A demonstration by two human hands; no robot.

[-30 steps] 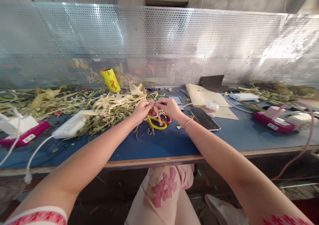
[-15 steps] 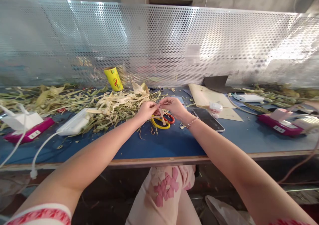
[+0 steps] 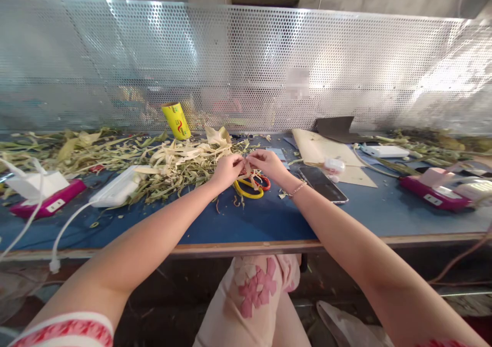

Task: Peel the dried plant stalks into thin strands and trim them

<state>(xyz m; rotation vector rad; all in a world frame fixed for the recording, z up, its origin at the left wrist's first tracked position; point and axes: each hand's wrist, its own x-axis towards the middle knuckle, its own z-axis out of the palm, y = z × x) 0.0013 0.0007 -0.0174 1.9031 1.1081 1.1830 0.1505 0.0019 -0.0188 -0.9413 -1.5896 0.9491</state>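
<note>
My left hand (image 3: 227, 171) and my right hand (image 3: 268, 164) meet over the middle of the blue table, fingertips close together. Both are closed in a pinch on a thin, pale brown strip of dried leaf (image 3: 252, 177), which hangs down between them. My fingers partly hide the strip. Just below it lies a pair of scissors (image 3: 249, 194) with yellow and red handle loops; the blades are out of sight. A heap of dried, pale green and straw-coloured leaf strips (image 3: 180, 165) spreads beside and behind my left hand.
A phone (image 3: 322, 184) and a small white case (image 3: 334, 166) lie right of my right hand. Paper sheets (image 3: 313, 149) are behind them. A yellow tube (image 3: 177, 121) leans at the back. Left are a white power bank (image 3: 117, 187) and a magenta power strip (image 3: 49, 203) with cables.
My fingertips have drawn slightly apart, and the strip between them has shifted a little to the right. The things on the table have stayed in place.
</note>
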